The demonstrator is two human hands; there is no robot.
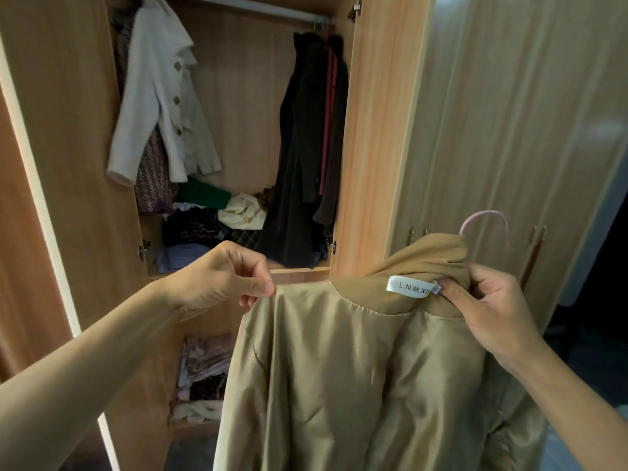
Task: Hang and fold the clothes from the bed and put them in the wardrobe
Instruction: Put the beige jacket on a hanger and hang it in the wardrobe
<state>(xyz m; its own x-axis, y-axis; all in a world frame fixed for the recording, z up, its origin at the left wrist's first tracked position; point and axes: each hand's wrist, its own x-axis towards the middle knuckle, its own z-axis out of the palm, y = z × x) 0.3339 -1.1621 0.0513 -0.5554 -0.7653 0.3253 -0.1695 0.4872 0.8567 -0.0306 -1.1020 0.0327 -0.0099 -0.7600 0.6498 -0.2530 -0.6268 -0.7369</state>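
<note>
jacket (356,368): lining is tan satin-type cloth, glossy, smooth, creases catch light. collar (424,256): same tan but matt, softer weave. neck label (409,284): white woven cloth, smooth. hanger hook (486,215): pink, looks plastic-coated, slight sheen. wardrobe (373,130): light wood-grain panels, smooth, low sheen. rail (272,10) along top edge: metal, dull shine. white coat (159,107): thick matt cloth. dark coat (306,147): matt, kinda fuzzy.

Light wood wardrobe (238,96) open at 11 o'clock, metal rail (272,10) across top at 12. Its left door (68,130) swung out at 9, right door (377,130) at 1. Closed cream doors (509,113) at 2, small handles (538,232) on them. Dark gap (605,283) at 3. Dim warm light.
</note>
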